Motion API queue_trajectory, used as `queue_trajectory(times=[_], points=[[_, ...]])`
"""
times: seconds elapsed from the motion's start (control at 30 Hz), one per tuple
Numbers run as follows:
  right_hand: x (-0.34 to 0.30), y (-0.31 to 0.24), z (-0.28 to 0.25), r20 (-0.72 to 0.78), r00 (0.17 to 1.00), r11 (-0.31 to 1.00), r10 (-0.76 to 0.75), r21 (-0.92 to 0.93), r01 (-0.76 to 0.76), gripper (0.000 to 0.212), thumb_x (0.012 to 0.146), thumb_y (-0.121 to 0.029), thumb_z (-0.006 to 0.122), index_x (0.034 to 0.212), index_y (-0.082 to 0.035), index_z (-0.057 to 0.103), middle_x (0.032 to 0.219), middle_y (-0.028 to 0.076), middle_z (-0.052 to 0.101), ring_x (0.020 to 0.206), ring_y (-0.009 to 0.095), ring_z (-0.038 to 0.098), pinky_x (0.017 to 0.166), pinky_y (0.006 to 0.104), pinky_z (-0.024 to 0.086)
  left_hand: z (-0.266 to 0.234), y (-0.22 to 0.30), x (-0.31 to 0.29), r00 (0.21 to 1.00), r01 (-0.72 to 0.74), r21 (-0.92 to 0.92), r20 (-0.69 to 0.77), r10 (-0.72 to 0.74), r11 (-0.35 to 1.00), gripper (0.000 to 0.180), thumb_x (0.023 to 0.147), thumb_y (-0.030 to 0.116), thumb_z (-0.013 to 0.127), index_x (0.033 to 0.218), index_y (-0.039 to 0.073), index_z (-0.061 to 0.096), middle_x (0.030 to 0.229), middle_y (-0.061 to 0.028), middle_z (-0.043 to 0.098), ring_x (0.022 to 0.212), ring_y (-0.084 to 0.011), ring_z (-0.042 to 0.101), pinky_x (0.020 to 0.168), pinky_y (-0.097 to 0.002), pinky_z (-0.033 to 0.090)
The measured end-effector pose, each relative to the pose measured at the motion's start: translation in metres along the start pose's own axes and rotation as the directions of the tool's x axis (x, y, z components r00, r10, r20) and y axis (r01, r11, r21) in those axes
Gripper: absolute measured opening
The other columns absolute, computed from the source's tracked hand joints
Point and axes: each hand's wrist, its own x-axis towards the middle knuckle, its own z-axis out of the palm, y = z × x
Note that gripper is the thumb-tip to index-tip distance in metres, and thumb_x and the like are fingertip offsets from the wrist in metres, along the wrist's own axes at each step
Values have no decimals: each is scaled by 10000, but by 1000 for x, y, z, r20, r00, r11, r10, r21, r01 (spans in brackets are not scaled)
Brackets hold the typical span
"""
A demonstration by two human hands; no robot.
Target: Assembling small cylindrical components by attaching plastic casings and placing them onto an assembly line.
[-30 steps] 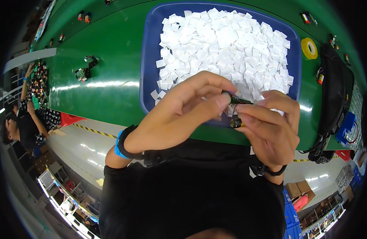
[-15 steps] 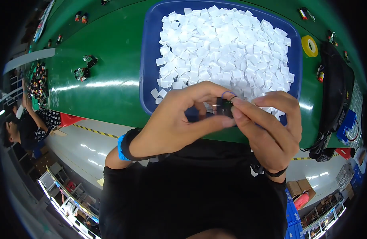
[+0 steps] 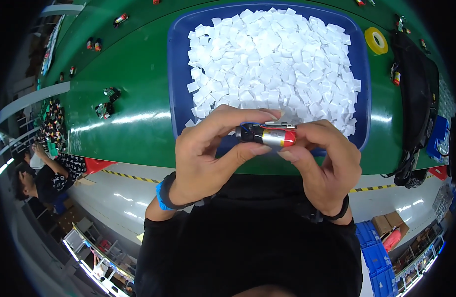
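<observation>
Between both hands, over the front of a blue tray, is a small wired battery assembly (image 3: 278, 137). It has a silver and red cylinder, a black round end at its left, thin blue and red wires, and a narrow strip along its top side. My left hand (image 3: 205, 146) pinches the black end between thumb and fingers. My right hand (image 3: 329, 156) is closed at the red end, its thumb and forefinger against it. The blue tray (image 3: 178, 94) holds a large heap of small white square pieces (image 3: 272, 59).
On the green table (image 3: 134, 84) lie two small circuit-board parts (image 3: 104, 110) at left, with several battery assemblies (image 3: 94, 44) farther back. A yellow tape roll (image 3: 376, 40) and a black bag (image 3: 413, 94) sit right. At far left, a person (image 3: 54, 171) works by a parts pile (image 3: 52, 121).
The assembly has turned lengthwise, so its silver and red cylinder now shows. My right hand has opened its pinch wider and moved to the red end. The whole view has shifted slightly.
</observation>
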Motion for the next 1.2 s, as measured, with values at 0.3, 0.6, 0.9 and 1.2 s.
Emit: queue_trajectory(times=[0.3,0.6,0.9,1.2], points=[[-9,4,9,-110,979,958,171,249,-139,251,779,-76,829,948,34,680,755,105,695,576,114,637,490,213,451,3,17,5,954,-292,517,96,284,805,427,721,-18,812,1133,9,702,1075,-121,744,868,-226,659,748,-289,520],[-3,7,6,19,993,940,113,322,-113,195,850,34,745,986,94,619,818,143,682,584,121,629,501,215,482,-5,32,9,970,-241,586,163,179,774,330,806,50,793,1103,-39,680,1044,-143,718,879,-190,652,753,-277,512],[21,-42,-15,-45,992,992,118,39,-117,316,819,-33,789,1108,19,671,910,103,718,617,111,609,527,218,454,-62,89,95,1000,-24,669,14,20,743,259,882,136,738,1089,-7,675,999,-67,718,886,-126,666,691,-253,522],[23,-78,-54,4,981,977,192,-93,-191,369,815,-5,772,1166,-25,661,933,97,714,617,126,604,519,230,443,-319,49,227,966,88,996,-84,245,-8,428,821,346,764,1173,115,685,965,-84,737,920,-282,686,802,-398,563]])
